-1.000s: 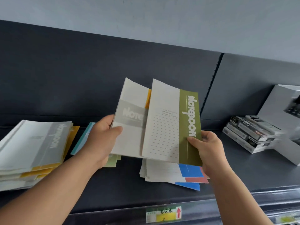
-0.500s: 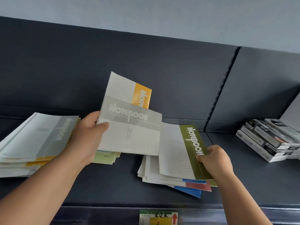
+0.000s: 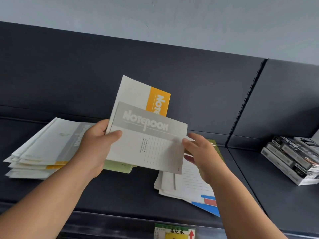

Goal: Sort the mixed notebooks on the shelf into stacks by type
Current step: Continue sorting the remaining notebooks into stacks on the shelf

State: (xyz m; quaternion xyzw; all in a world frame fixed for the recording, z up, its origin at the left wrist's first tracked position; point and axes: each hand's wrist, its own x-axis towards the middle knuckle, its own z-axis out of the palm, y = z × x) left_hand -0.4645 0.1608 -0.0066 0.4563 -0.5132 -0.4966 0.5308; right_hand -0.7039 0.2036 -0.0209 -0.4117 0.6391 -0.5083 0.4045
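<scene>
Everything here sits around the grey notebook, held up over the dark shelf with its cover facing out and "NOTEBOOK" printed across the grey band.

Far to the left of the grey notebook, a fanned stack of notebooks lies on the shelf, mostly white and grey covers with yellow edges showing lower down. At the grey notebook's left edge, the left hand grips it, thumb pressed on the front cover and fingers curled round behind. The same grip takes in an orange notebook, which stands behind the grey notebook and sticks out above it. Just below the grey notebook's lower left corner, a pale green notebook lies flat.

At the grey notebook's right edge is the right hand, fingers loosely spread, forefinger tip touching that edge, nothing clasped in it. Below and to the right of the grey notebook lies a second stack, a green-banded cover on top and blue and red ones beneath. Well to the right of the grey notebook, dark boxes are piled up. Below it, on the shelf's front lip, is a price label.
</scene>
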